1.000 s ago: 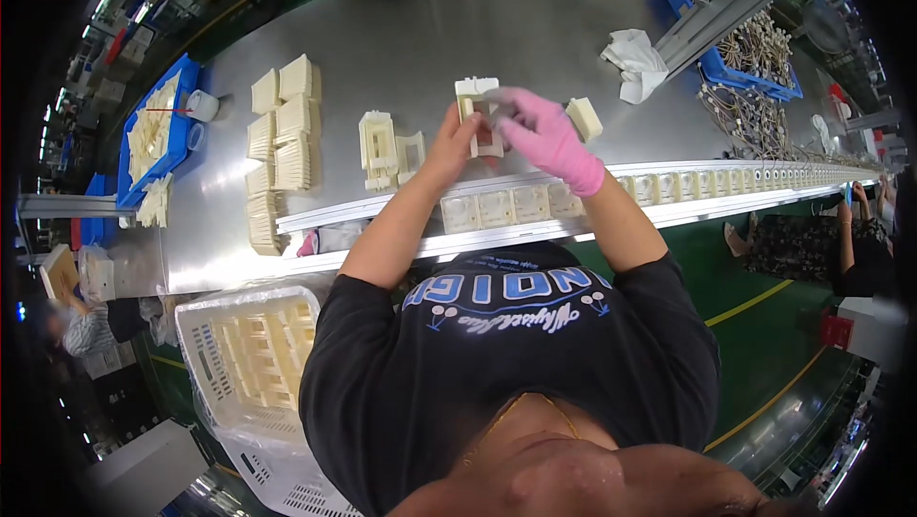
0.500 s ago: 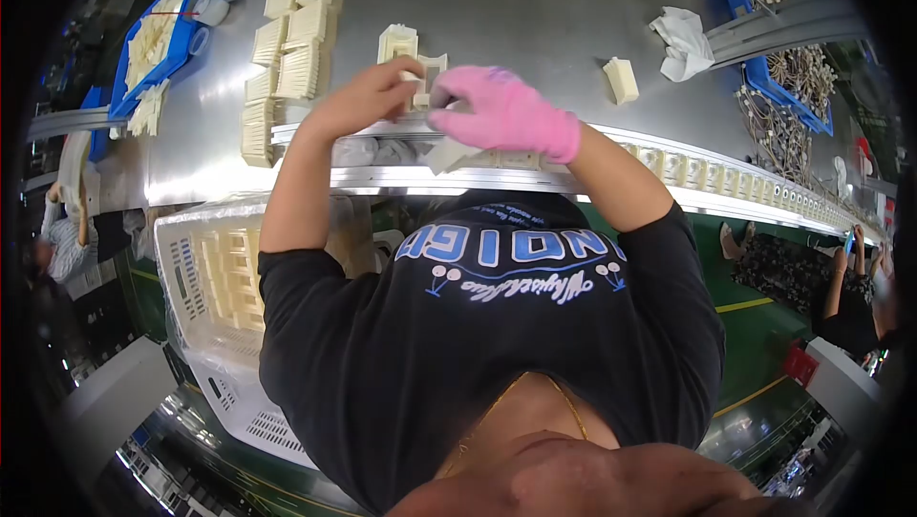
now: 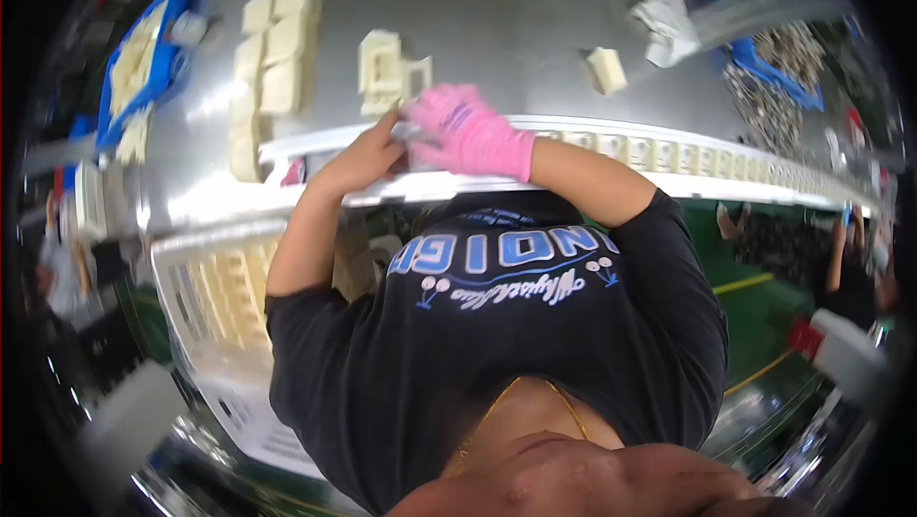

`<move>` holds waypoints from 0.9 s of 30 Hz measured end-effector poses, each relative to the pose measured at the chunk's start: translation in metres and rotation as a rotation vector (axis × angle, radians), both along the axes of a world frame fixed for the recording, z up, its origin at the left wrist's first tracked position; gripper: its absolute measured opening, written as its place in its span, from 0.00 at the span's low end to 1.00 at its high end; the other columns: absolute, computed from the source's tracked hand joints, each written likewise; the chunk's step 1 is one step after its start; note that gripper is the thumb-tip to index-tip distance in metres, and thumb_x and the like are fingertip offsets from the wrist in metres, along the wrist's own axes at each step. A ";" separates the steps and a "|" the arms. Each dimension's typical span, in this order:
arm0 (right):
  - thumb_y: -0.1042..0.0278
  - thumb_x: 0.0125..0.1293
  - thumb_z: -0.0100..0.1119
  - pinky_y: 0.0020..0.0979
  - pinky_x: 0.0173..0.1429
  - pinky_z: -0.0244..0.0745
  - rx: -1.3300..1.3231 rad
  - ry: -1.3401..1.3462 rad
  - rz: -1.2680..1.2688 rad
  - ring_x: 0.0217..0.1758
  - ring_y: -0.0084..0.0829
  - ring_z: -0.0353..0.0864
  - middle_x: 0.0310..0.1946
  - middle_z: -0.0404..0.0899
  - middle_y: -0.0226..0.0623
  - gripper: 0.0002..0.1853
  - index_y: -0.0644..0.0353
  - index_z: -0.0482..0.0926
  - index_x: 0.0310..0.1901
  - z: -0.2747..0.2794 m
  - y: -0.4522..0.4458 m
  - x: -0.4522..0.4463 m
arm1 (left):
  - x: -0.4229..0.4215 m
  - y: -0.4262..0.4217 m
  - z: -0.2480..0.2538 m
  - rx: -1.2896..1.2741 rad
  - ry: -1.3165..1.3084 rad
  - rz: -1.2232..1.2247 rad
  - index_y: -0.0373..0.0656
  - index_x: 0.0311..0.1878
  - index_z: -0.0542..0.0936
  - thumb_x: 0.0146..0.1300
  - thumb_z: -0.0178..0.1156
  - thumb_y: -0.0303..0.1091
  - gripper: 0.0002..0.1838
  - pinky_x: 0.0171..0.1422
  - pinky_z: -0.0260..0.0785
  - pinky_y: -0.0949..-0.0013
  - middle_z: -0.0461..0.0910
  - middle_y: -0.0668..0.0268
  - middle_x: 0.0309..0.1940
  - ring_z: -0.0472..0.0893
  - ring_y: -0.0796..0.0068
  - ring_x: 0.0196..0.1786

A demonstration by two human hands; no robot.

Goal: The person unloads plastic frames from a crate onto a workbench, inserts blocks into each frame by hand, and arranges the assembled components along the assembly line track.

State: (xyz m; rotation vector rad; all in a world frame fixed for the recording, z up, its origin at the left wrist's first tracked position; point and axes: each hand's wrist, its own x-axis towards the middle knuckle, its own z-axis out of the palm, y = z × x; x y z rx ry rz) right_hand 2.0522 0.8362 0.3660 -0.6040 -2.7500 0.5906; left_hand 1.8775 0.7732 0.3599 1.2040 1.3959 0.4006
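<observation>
Apparently, both hands are meeting near the middle of the frame, over the pale rail (image 3: 325,138) along the near edge of the counter (image 3: 468,16). The bare left hand (image 3: 363,160) is curling its fingers toward the pink-gloved right hand (image 3: 468,135), which is bending palm down just beside it. Blur and overlap are hiding the fingertips, so whether either is gripping anything, I cannot tell. Just above them, a cream housing (image 3: 380,89) is standing on the counter, with a smaller open frame (image 3: 427,74) sitting beside it, close to the gloved fingers. Stacked cream parts (image 3: 287,40) are filling the upper left, while a lone cream block (image 3: 606,71) and a crumpled white cloth (image 3: 666,28) are lying at upper right. A row of cream pieces (image 3: 642,153) is running along the rail toward the right edge.
</observation>
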 end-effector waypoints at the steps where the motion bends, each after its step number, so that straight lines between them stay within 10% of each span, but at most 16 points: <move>1: 0.53 0.55 0.52 0.39 0.37 0.74 -0.031 -0.054 0.000 0.33 0.42 0.80 0.27 0.78 0.45 0.17 0.61 0.78 0.32 0.005 0.001 0.007 | -0.007 -0.001 -0.012 -0.008 -0.002 -0.036 0.39 0.64 0.53 0.60 0.42 0.27 0.27 0.34 0.72 0.70 0.74 0.59 0.28 0.76 0.72 0.30; 5: 0.67 0.43 0.57 0.38 0.33 0.74 -0.256 0.015 0.088 0.31 0.40 0.80 0.26 0.78 0.41 0.11 0.57 0.79 0.31 0.021 -0.026 0.024 | -0.021 0.003 -0.018 0.000 -0.078 -0.030 0.46 0.65 0.56 0.59 0.46 0.27 0.28 0.27 0.66 0.75 0.73 0.65 0.22 0.73 0.78 0.23; 8: 0.57 0.38 0.60 0.38 0.41 0.70 0.114 0.059 0.129 0.40 0.40 0.75 0.33 0.76 0.41 0.16 0.60 0.78 0.29 -0.011 -0.037 0.024 | -0.011 0.017 0.018 0.041 -0.012 -0.048 0.43 0.62 0.60 0.61 0.44 0.32 0.24 0.34 0.68 0.74 0.79 0.61 0.31 0.79 0.72 0.35; 21: 0.54 0.46 0.54 0.39 0.50 0.61 0.462 0.264 0.178 0.49 0.38 0.70 0.32 0.75 0.32 0.12 0.53 0.77 0.27 -0.051 -0.042 0.013 | 0.031 0.078 -0.008 0.403 0.107 -0.252 0.41 0.55 0.68 0.64 0.49 0.32 0.17 0.51 0.64 0.72 0.74 0.63 0.41 0.72 0.75 0.45; 27: 0.52 0.47 0.54 0.39 0.47 0.60 0.420 0.238 0.197 0.48 0.36 0.69 0.31 0.74 0.30 0.13 0.52 0.76 0.26 -0.048 -0.042 0.014 | 0.014 0.116 -0.035 0.718 0.595 -0.437 0.43 0.54 0.70 0.58 0.50 0.26 0.19 0.57 0.61 0.63 0.71 0.56 0.50 0.70 0.61 0.55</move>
